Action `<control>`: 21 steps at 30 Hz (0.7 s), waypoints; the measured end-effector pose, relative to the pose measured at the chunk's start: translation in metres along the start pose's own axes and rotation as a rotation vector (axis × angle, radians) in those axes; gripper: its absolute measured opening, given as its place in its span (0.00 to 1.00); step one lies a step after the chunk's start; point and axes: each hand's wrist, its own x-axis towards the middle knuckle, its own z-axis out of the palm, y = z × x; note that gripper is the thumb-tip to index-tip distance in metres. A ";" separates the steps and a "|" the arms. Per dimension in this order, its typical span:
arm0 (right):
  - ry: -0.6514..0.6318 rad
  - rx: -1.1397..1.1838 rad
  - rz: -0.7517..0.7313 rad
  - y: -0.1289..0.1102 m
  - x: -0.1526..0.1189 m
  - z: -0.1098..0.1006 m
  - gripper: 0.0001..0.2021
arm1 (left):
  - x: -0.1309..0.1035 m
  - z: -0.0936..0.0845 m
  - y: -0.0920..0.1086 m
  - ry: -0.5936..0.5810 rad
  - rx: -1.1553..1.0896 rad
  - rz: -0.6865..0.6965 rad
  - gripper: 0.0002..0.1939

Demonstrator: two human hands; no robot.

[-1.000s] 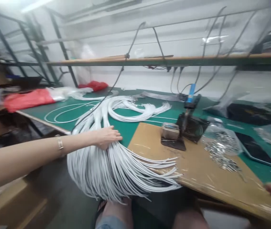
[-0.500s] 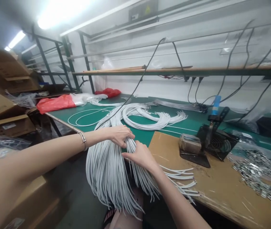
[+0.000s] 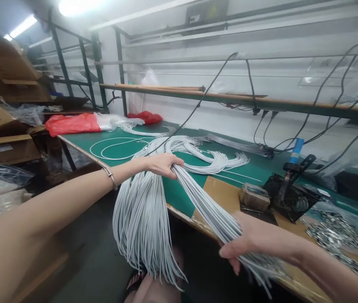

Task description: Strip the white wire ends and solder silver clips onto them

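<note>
My left hand is closed around one end of a bundle of white cables, just above the table's front edge. Farther down the same bundle, my right hand wraps round it, and the loose cable ends blur below that grip. Between the two hands the bundle runs taut and slanted. A thicker bunch of white cables hangs over the table edge below my left forearm. Behind my left hand, more white cables lie curved on the green tabletop.
At right, a brown board carries a metal block, a fan and a blue-handled tool. Small metal parts spill from a plastic tray. Red bags lie back left, near cardboard boxes. A dark cable slants down across.
My right hand has moved right and down along the cables, drawing the bundle out straight, away from the hanging bunch. My left hand still grips near the same spot. The view has shifted slightly.
</note>
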 end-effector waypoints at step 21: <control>0.546 -0.913 0.346 0.092 -0.043 -0.011 0.12 | 0.090 0.132 0.156 0.100 0.061 0.200 0.32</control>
